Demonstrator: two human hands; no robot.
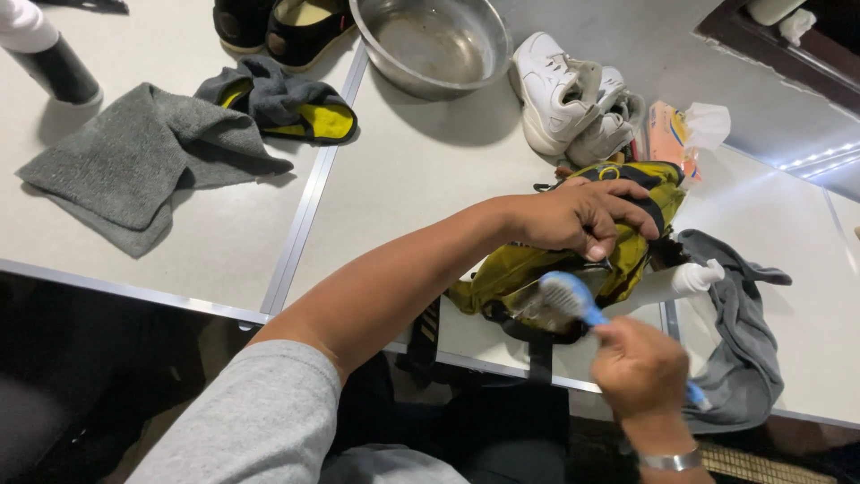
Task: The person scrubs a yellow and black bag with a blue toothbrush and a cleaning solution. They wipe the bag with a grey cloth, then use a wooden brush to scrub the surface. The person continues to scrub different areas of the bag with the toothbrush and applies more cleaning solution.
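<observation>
The pale counter (421,179) fills most of the view, with a metal seam running from 12 o'clock down toward 8. On it at 10 o'clock lies a grey towel (134,166), and beside it a crumpled grey-and-yellow cloth (282,103). A steel bowl (434,40) sits at 12 o'clock, seemingly holding no water, and a pair of white sneakers (573,99) lies at 1 o'clock, apart from the hands. Another grey cloth (748,345) hangs over the counter edge at 4 o'clock, with a white squeeze bottle (681,282) lying on it.

Just right of centre, near the front edge, is the yellow-and-black bag (555,269). Scrubbing looks to be under way: bristles rest on the fabric, yet no foam or wet patch can be made out, so how much is already cleaned I cannot tell. The sneakers look untouched for now.

The left hand (578,215) reaches across from 8 o'clock and clamps the top of the bag, its fingers (627,211) curled tight over the fabric. The right hand (640,367), at 5 o'clock, is clenched round the handle of a blue brush (573,300), whose white-bristled head presses on the bag's lower side.
</observation>
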